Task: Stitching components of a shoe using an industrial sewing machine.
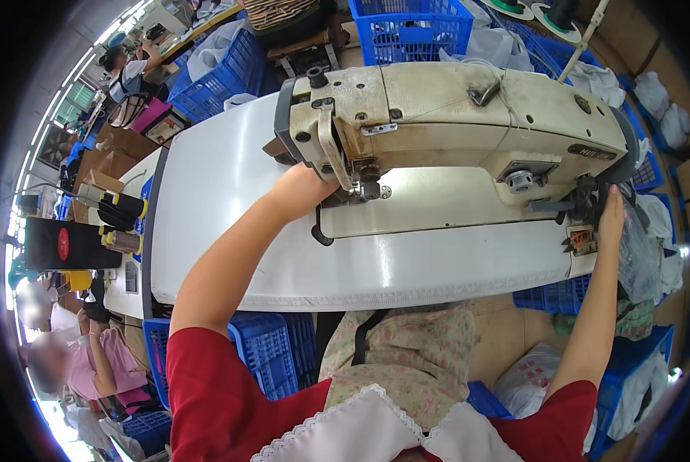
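A cream-coloured industrial sewing machine (437, 92) stands across the white table (229, 185). My left hand (308, 191) reaches in beside its needle and presser foot (370, 189). The fingers there are hidden behind the machine's head, so whether they grip anything does not show. A small dark brown piece (278, 148) shows just beyond that hand, its kind unclear. At the machine's right end, my right hand (612, 218) is raised with fingers stretched out, just below the dark handwheel (629, 146). Contact with the wheel cannot be made out.
Orange-handled snips (578, 242) lie at the table's right end. Thread cones (121, 219) stand on the left. Blue crates (412, 35) sit behind the table, with another crate (264, 350) below its front edge. Two other people work at the far left.
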A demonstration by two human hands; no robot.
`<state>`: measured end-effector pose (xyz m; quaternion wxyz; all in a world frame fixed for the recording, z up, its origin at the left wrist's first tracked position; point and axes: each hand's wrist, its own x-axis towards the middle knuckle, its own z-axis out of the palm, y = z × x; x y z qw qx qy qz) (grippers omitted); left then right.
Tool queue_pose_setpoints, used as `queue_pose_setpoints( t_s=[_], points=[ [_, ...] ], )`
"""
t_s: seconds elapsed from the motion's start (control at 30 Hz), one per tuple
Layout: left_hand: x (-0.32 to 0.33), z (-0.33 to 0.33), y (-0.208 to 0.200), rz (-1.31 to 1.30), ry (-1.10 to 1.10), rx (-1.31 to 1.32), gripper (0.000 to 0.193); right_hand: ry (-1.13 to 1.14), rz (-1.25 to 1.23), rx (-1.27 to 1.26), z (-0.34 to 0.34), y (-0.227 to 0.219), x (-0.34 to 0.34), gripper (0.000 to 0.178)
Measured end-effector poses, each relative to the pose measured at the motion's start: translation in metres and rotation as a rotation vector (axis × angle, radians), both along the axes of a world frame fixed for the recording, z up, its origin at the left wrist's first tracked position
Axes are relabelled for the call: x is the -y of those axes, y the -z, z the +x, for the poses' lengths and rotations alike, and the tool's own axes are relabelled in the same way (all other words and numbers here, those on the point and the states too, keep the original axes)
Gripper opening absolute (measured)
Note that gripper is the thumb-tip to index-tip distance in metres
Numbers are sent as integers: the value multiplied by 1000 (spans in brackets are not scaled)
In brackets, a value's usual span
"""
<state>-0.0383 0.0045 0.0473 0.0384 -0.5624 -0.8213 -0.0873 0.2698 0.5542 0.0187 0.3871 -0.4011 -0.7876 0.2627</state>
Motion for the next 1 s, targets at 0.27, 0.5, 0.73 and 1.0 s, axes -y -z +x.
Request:
queue_pose_setpoints(
  t_s=[0.27,0.5,0.73,1.0],
  points=[
    [-2,-4,-4,-74,-93,200,31,-63,128,-22,-16,-71,-19,53],
    [1,-7,3,-93,-118,254,29,32,225,-63,-21,-3,29,47],
    [4,-8,8,-125,-92,146,28,122,239,-199,-23,-46,15,46],
    [6,-15,18,-75,-13,72,25,74,168,-181,-12,-13,13,53]
  ],
)
